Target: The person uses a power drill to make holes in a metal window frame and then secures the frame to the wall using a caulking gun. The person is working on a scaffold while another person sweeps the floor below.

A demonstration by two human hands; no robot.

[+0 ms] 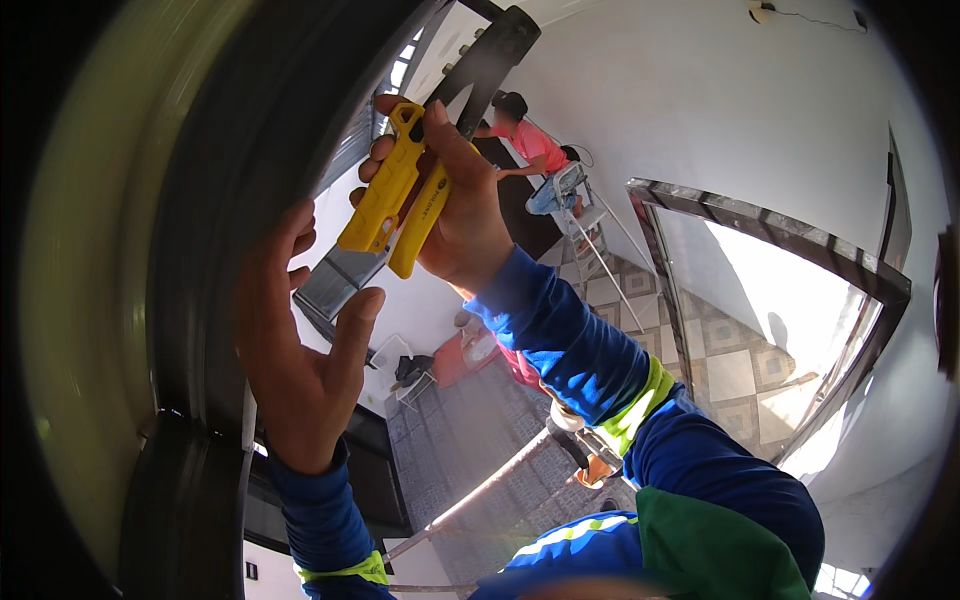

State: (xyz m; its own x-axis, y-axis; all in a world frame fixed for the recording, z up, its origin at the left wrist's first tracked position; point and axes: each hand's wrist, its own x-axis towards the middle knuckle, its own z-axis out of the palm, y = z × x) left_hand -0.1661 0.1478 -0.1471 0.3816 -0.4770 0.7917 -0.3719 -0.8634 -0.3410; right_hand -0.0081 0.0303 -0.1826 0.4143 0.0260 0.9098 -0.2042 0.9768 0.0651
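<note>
My right hand (468,215) is raised and closed around a yellow-handled hand tool (385,190) with two long grips side by side. A dark bar (490,60) stretches up and right behind the tool; I cannot tell whether it belongs to it. My left hand (300,350) is up beside the dark frame (205,250), holding nothing, with thumb and fingers apart. Its fingertips are partly in shadow, so contact with the frame is unclear. Blue sleeves with yellow-green bands cover both forearms.
Across the room a person in a pink shirt (535,150) is on a stepladder (585,215). A dark-framed opening (770,225) lies to the right. Below are a pale pole (480,495), a white chair (410,385) and a patterned tile floor (450,430).
</note>
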